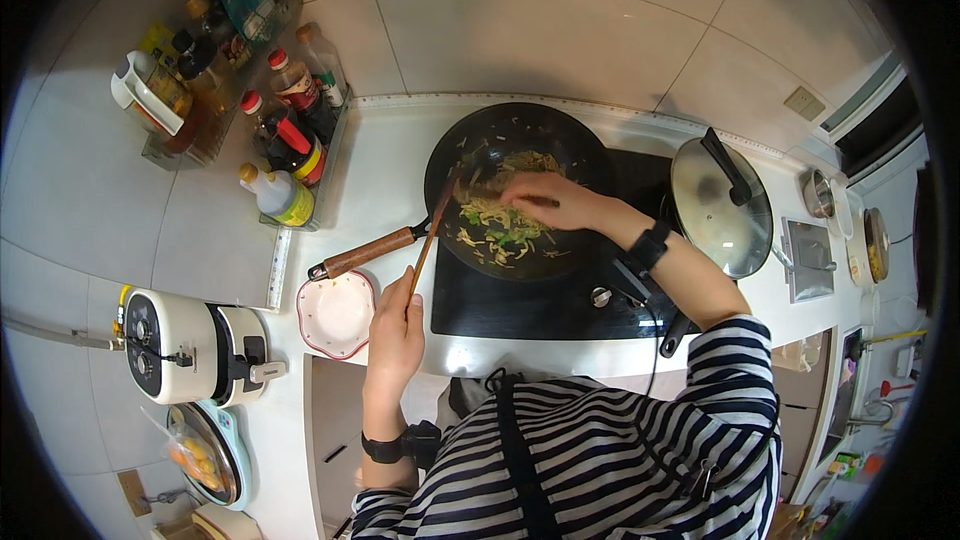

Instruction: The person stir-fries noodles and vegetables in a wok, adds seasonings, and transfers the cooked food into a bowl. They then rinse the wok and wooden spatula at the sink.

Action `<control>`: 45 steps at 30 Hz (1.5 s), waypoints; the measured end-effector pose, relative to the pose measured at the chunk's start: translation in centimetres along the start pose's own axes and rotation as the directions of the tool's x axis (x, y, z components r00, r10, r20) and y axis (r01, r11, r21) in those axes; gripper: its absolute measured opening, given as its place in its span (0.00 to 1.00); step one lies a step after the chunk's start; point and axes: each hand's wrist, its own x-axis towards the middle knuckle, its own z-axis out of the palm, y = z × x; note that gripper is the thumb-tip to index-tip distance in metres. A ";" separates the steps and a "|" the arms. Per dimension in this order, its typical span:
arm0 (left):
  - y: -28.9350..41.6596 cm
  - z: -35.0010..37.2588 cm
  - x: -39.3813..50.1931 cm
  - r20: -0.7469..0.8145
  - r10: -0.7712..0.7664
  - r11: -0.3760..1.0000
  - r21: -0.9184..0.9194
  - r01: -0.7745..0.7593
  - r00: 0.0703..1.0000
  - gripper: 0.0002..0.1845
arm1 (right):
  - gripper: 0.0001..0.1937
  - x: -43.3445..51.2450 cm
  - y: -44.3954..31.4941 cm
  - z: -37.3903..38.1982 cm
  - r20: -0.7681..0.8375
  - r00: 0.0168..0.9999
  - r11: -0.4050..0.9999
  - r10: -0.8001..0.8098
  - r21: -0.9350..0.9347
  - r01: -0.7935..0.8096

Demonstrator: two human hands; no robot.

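A black wok (525,266) with a wooden handle rests at the left of the black cooktop (480,315). Shredded food with green pieces (510,229) lies inside it. My left hand (397,322), in front of the wok, grips a long wooden utensil (429,244) whose far end reaches into the wok's left part. Over the middle of the wok is my right hand (551,200), closed around a dark wooden utensil handle (541,201). The working end of that utensil is blurred among the food, so its exact kind is unclear.
Left of the wok handle's lower side stands a scalloped bowl (337,313). A glass-lidded pan (720,217) occupies the cooktop's right side. Sauce bottles (289,142) fill a wall rack at upper left. A cream air fryer (180,345) stands at lower left, and a steel bowl (817,191) at far right.
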 end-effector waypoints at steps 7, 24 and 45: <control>-0.4 0.3 0.1 0.017 -0.002 1.000 -0.007 0.002 1.000 0.20 | 0.10 -5.3 -8.0 -3.9 0.243 0.936 0.966 0.255 -0.031 -0.255; -0.5 1.9 1.1 0.036 0.104 0.994 0.038 -0.105 0.994 0.20 | 0.12 -7.6 -2.2 -5.3 0.093 0.977 0.968 0.192 -0.184 -0.173; 1.0 4.3 -0.2 0.007 0.305 0.923 0.244 -0.298 0.952 0.20 | 0.10 -4.3 -0.5 -3.1 0.123 0.986 0.941 0.114 -0.330 -0.067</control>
